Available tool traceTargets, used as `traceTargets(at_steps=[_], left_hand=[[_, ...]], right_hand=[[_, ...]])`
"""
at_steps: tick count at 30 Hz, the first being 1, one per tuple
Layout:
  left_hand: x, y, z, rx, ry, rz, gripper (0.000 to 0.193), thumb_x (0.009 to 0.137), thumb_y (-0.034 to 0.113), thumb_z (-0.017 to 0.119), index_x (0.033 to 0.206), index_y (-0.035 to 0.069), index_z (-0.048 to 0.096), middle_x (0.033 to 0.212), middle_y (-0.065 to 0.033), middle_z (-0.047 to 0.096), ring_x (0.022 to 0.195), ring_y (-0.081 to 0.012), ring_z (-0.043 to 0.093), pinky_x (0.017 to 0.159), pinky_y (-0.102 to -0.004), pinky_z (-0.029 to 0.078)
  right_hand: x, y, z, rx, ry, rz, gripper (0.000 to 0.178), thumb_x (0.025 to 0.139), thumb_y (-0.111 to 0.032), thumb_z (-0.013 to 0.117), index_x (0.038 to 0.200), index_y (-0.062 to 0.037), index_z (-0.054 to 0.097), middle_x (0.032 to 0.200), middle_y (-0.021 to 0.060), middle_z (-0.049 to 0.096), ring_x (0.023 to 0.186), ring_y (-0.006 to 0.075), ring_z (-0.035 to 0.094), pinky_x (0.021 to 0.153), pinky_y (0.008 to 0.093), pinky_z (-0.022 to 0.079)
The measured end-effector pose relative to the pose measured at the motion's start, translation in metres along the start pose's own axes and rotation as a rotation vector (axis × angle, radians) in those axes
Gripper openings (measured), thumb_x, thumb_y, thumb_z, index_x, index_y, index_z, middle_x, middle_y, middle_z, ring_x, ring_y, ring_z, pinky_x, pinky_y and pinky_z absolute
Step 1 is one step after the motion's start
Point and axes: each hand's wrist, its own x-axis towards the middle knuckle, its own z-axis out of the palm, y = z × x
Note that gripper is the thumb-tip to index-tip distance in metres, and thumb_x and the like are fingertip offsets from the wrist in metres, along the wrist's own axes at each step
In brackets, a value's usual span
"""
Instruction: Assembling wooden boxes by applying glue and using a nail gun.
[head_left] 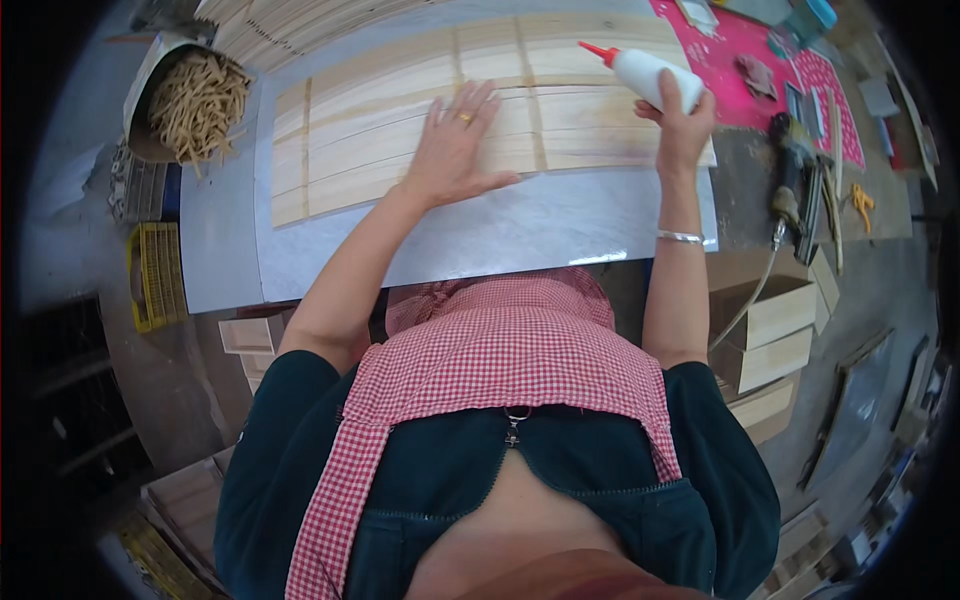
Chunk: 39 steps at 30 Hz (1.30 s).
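Pale wooden boards (380,150) lie side by side on the light grey work table (480,225), with darker stripes running across them. My left hand (455,150) rests on the boards, its fingers stretched out and thumb spread to the right. Over the right end of the boards, my right hand (682,118) grips a white squeeze bottle (650,78) with a red pointed nozzle (598,52). The bottle is tilted on its side, nozzle toward the upper left. Whether anything flows from the tip is too small to tell.
A container of thin wood strips (200,100) stands at the far left. To the right lie a nail gun (790,170) with an air hose, a yellow-orange clamp (861,205) and a pink cloth (735,85). Wooden boxes (765,330) are stacked below the table, and a yellow crate (157,275) sits left.
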Motion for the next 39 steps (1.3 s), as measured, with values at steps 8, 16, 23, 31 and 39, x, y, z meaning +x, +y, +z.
traceTargets(at_steps=[8, 16, 23, 31, 39], left_hand=[[-0.059, -0.057, -0.004, 0.090, -0.091, -0.107, 0.107, 0.077, 0.071, 0.062, 0.156, 0.007, 0.029, 0.164, -0.0092, 0.024, 0.153, -0.0296, 0.016, 0.123, -0.0540, 0.011], [-0.058, -0.057, -0.005, 0.048, -0.079, -0.118, 0.103, 0.078, 0.068, 0.062, 0.153, 0.005, 0.033, 0.163, -0.0098, 0.026, 0.153, -0.0295, 0.015, 0.123, -0.0547, 0.012], [-0.058, -0.057, -0.002, 0.052, -0.037, -0.120, 0.102, 0.077, 0.067, 0.063, 0.153, 0.006, 0.034, 0.163, -0.0084, 0.028, 0.152, -0.0286, 0.019, 0.122, -0.0539, 0.014], [-0.060, -0.060, 0.006, 0.082, -0.001, -0.102, 0.101, 0.077, 0.069, 0.063, 0.152, 0.008, 0.037, 0.162, -0.0067, 0.031, 0.151, -0.0274, 0.022, 0.122, -0.0537, 0.016], [-0.060, -0.063, 0.014, 0.139, 0.037, -0.091, 0.101, 0.078, 0.074, 0.059, 0.152, 0.009, 0.038, 0.161, -0.0043, 0.032, 0.151, -0.0252, 0.023, 0.122, -0.0540, 0.016]], right_hand=[[0.034, 0.038, 0.105, -0.105, -0.039, 0.053, 0.056, 0.087, -0.030, 0.077, 0.114, 0.0070, 0.045, 0.094, 0.0192, 0.063, 0.056, 0.0206, 0.067, 0.051, 0.0260, 0.056], [0.053, 0.053, 0.127, -0.273, -0.026, 0.008, 0.059, 0.082, -0.033, 0.079, 0.113, 0.0053, 0.046, 0.091, 0.0173, 0.064, 0.052, 0.0187, 0.065, 0.050, 0.0275, 0.055], [0.030, 0.041, 0.103, -0.355, -0.064, -0.015, 0.056, 0.084, -0.032, 0.079, 0.114, 0.0046, 0.048, 0.091, 0.0166, 0.064, 0.053, 0.0178, 0.063, 0.049, 0.0272, 0.054], [-0.037, 0.011, 0.045, -0.346, -0.117, 0.071, 0.051, 0.085, -0.029, 0.079, 0.113, 0.0040, 0.051, 0.091, 0.0154, 0.063, 0.054, 0.0154, 0.060, 0.047, 0.0251, 0.052], [-0.101, -0.019, -0.003, -0.431, -0.162, 0.086, 0.046, 0.087, -0.024, 0.076, 0.114, 0.0032, 0.051, 0.089, 0.0148, 0.061, 0.056, 0.0162, 0.059, 0.047, 0.0253, 0.050]])
